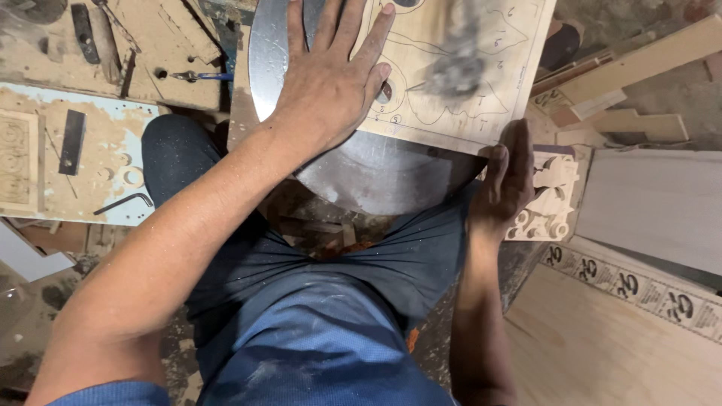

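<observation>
While left fingers press, plywood panel lies beneath

Even, soft light from above, moderately bright, warm cast. Metal table shows dull sheen, no hard glare. Deep shadow under the table and around the legs. Grey smear of motion blur over the wood panel near top centre. Forearms near the bottom edge look stretched by wide-angle distortion. Rest fairly sharp, mild compression softness.
</observation>
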